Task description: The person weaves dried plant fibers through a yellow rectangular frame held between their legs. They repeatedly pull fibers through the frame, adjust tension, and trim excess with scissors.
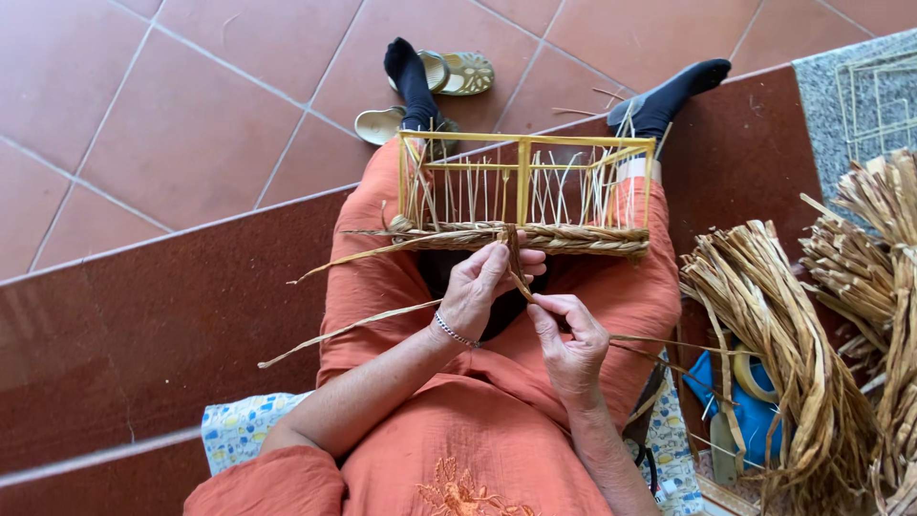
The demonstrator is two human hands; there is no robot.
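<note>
A yellow wire basket frame rests on my lap, with a band of woven dried straw along its near edge. My left hand grips the straw strands right under the frame's middle, a bead bracelet on its wrist. Just right of it, my right hand pinches a thin straw strand that runs up to the weave. Loose strand ends trail off to the left over my orange clothes.
Bundles of dried straw lie at my right, with a blue bag and a roll of tape beneath them. A pair of sandals sits on the tiled floor by my socked feet. I sit on a dark red step.
</note>
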